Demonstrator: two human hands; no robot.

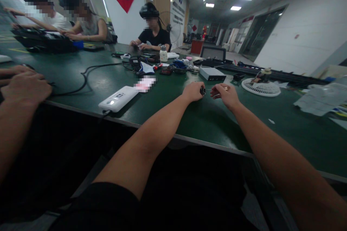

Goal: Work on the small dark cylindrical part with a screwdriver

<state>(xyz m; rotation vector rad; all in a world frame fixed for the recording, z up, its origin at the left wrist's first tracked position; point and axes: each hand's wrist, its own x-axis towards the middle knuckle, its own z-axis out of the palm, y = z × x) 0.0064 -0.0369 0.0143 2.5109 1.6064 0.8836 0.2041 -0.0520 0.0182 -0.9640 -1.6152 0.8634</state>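
Note:
Over the green table (173, 122), my left hand (193, 92) is closed around a small black part (202, 90) that shows at its fingertips. Just to the right, my right hand (222, 92) has its fingers pinched together and turned toward that part. A thin, light line, perhaps a wire or a tool shaft, spans the narrow gap between the hands. What the right fingers grip is too small to make out. The two hands are close but apart.
A white power bank (119, 99) with a cable lies left, near a phone (145, 84). Behind my hands are a grey box (213, 74) and a white fan grille (260, 88). Plastic bags (320, 97) lie right. Another person's hands (27, 85) rest at the far left; several people sit across.

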